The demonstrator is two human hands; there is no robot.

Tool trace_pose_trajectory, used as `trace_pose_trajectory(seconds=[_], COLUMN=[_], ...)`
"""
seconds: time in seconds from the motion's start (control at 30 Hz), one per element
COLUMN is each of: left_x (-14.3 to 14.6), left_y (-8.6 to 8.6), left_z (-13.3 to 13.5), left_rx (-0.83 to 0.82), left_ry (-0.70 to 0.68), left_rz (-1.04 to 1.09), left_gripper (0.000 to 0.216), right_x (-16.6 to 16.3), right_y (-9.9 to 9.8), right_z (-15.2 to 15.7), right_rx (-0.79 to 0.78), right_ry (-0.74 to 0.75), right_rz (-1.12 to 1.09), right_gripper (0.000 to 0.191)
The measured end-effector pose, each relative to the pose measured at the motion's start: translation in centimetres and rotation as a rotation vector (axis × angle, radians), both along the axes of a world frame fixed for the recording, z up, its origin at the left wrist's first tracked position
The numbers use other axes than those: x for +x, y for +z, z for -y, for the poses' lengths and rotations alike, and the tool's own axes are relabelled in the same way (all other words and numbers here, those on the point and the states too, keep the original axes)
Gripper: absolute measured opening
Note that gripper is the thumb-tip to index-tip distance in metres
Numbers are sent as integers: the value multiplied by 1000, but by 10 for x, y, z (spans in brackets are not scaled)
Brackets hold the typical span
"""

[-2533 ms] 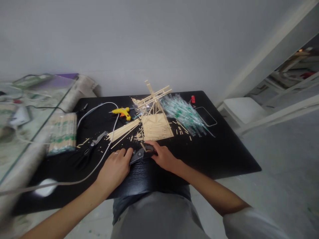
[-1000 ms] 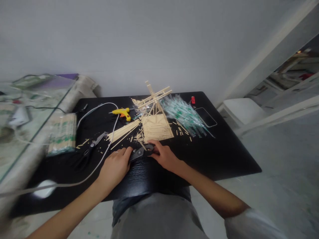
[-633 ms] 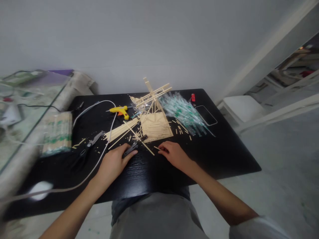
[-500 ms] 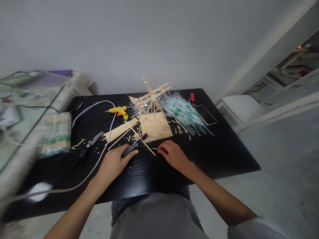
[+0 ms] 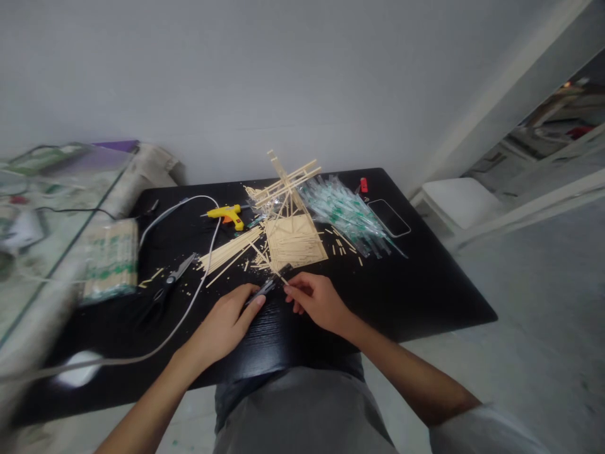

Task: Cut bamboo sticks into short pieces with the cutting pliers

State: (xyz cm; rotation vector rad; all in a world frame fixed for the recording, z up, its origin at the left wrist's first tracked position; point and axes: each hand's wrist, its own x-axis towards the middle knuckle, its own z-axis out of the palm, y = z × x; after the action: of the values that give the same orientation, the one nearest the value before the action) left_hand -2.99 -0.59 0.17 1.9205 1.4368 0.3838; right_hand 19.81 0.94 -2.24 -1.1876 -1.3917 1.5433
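My left hand (image 5: 231,320) is closed around a slim dark hand tool (image 5: 266,289), whose exact kind I cannot make out. Its black tip points up and right, towards the right fingers. Pinched in my right hand (image 5: 316,299) is a thin wooden stick (image 5: 283,279), which meets the tool's tip. Just beyond both hands lies a square wooden base (image 5: 307,251) with loose sticks on it. A frame of glued sticks (image 5: 289,186) rises at the base's back. A fan of long sticks (image 5: 229,251) lies to the left.
A yellow glue gun (image 5: 225,213) lies behind the sticks. Black-handled scissors (image 5: 165,287) and a white cable (image 5: 182,328) are on the left, near a packet of sticks (image 5: 111,258). Green-and-clear wrappers (image 5: 347,211), a red object (image 5: 363,185) and a phone-shaped outline (image 5: 390,217) are right.
My right hand has moved left, bringing the pinched stick to the tool's tip. My left hand and the tool have shifted slightly right and down. The long crossing stick's near end no longer juts out.
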Motion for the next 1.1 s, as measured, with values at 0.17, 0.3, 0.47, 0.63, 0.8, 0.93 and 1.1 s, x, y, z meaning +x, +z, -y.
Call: trace_pose_trajectory(seconds=[0.17,0.3,0.47,0.63,0.8,0.93,1.1], left_x=[1,3,7,9,10,9,4], left_y=[-5,-8,-8,-13,-14,-12,-14], left_z=[5,6,3,4,5,5,6], left_rx=[48,50,61,44,38,52,90], left_ry=[9,42,37,21,12,1,-31], left_rz=[-115,-255,-275,-288,-308,-281,-213], left_gripper=[47,47,50,50,50,49,46], right_x=[0,-1,-1,-2,-2,-1,2], right_y=[0,0,0,-1,-2,1,5], right_z=[3,5,5,6,7,7,5], right_rx=[-1,24,104,178,173,177,36], right_ry=[4,-12,4,-3,-6,4,85], right_rz=[-23,1,79,121,125,127,-49], right_gripper=[22,19,18,17,20,27,39])
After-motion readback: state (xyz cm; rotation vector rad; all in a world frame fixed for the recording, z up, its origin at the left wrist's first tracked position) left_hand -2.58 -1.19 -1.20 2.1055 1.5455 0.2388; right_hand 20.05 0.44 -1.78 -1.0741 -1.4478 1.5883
